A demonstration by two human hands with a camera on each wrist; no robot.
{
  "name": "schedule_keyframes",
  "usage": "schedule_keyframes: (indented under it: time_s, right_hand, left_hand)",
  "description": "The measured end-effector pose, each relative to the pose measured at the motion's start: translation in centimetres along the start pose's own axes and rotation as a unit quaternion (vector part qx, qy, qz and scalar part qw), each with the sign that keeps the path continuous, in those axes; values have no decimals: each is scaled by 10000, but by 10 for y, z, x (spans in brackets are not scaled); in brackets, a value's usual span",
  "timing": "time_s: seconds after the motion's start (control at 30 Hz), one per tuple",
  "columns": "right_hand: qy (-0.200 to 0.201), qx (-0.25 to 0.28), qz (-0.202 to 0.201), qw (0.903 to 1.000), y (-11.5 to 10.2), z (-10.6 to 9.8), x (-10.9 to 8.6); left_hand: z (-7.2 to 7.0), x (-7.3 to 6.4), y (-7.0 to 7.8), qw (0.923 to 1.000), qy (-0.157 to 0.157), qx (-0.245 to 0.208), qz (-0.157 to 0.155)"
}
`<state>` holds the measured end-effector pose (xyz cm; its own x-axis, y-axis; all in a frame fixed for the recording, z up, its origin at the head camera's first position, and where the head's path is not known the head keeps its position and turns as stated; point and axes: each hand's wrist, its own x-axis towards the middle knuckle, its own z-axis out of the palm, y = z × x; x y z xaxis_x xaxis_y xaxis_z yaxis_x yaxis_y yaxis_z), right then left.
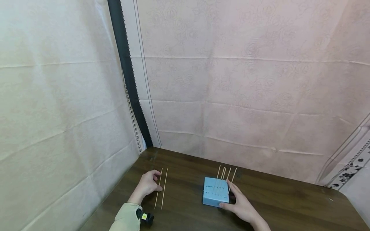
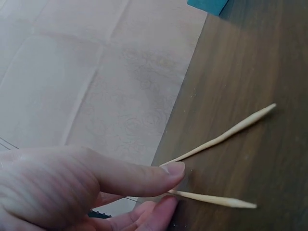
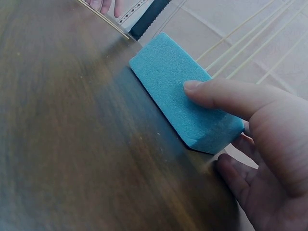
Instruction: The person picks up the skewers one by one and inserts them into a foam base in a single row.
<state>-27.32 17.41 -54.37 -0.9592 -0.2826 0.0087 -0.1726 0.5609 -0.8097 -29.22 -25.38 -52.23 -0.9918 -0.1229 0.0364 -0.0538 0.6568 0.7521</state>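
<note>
My left hand [image 1: 148, 183] pinches one thin wooden skewer [image 1: 156, 199] between thumb and fingers at the left of the table. A second skewer [image 1: 164, 189] lies just to its right. In the left wrist view the held skewer [image 2: 216, 198] comes out below the thumb, and the other skewer [image 2: 231, 131] slants away above it. My right hand [image 1: 240, 205] grips a light-blue foam block [image 1: 208, 192], thumb on its near side [image 3: 168, 91] and fingers round its right side. Several skewers [image 1: 233, 175] stand in the block's top, tilted slightly. Some fingers are hidden behind it.
The dark brown wooden table [image 1: 185, 211] meets a pale patterned cloth [image 1: 245, 96] at the back and another cloth [image 1: 63, 128] at the left. A black wrist camera [image 1: 146, 218] sits at the left sleeve. A small white bit [image 1: 330, 199] lies far right.
</note>
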Motion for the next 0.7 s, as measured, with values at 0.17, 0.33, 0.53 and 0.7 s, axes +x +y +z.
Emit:
schedule_keyframes:
  time_s: [0.17,0.33,0.53,0.7]
  right_hand:
    - [-5,22,24,10000,0,0,0]
    - [-4,27,35,10000,1,0,-1]
    - [-18,13,43,10000,1,0,-1]
    - [-12,-5,16,10000,0,0,-1]
  left_hand:
    - [0,0,0,10000,-20,33,-59]
    - [-1,-1,1,9999,-26,-57,-135]
    - [-1,-3,1,9996,35,-158,-229]
    - [-1,-4,0,9994,120,-274,-177]
